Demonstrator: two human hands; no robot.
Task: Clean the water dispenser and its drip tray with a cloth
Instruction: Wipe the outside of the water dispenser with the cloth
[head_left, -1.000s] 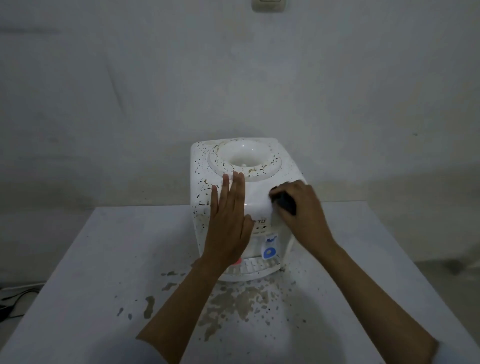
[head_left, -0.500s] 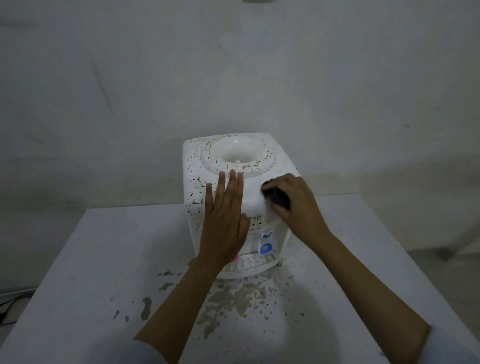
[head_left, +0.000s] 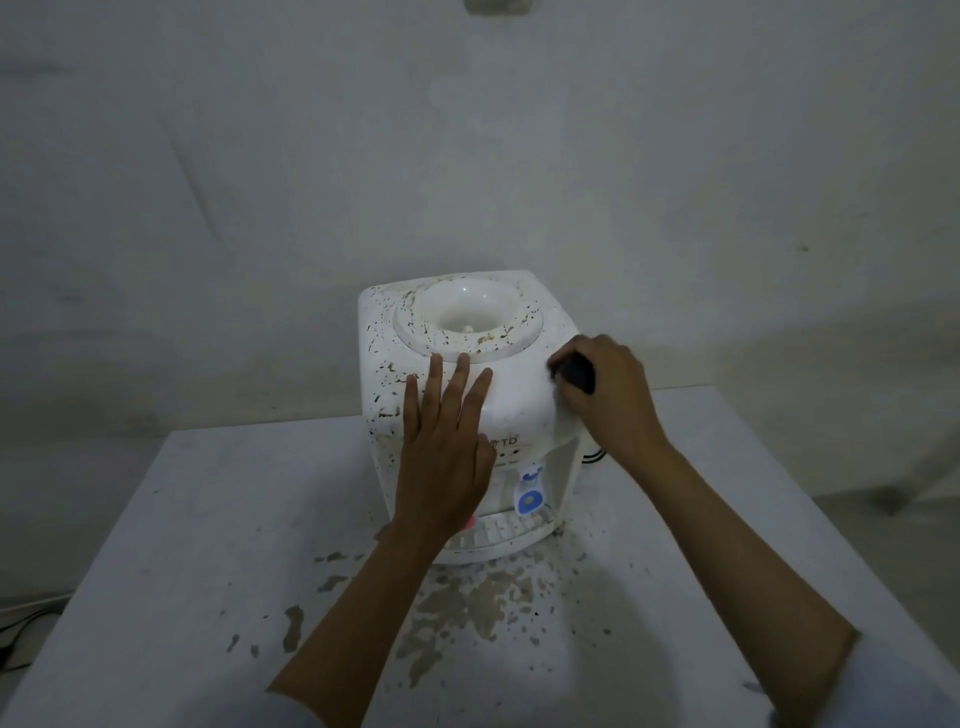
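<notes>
A white dispenser (head_left: 467, 395) stands on a pale table (head_left: 182, 545), toward its far edge and about at the middle of the view. Its top and left side are flecked with dark and brownish specks, thickest around the round bottle well (head_left: 467, 312); the front-right shoulder looks cleaner. At the foot of its front sits the drip tray (head_left: 506, 532), slotted, with a blue tap (head_left: 530, 493) just above it at 12 o'clock.

The left hand (head_left: 447, 457) lies flat on the dispenser's front slope, fingers straight and slightly spread, gripping nothing. The right hand (head_left: 605, 395) is at the dispenser's 3 o'clock edge, fingers curled tight around a dark cloth (head_left: 574, 371) pressed to the upper right corner.

The tabletop is dull grey-white and dirty: a patch of brown-grey splashes (head_left: 467, 603) spreads from the tray toward 6 o'clock, with loose blots out at 8 o'clock and fine specks at 4 o'clock. A dark cord (head_left: 592, 456) shows behind the right wrist.

Behind the table rises a bare, stained, dimly lit wall (head_left: 467, 156), with a small fitting (head_left: 498, 5) at the top edge, 12 o'clock. Cables (head_left: 21, 623) lie on the floor at 8 o'clock.
</notes>
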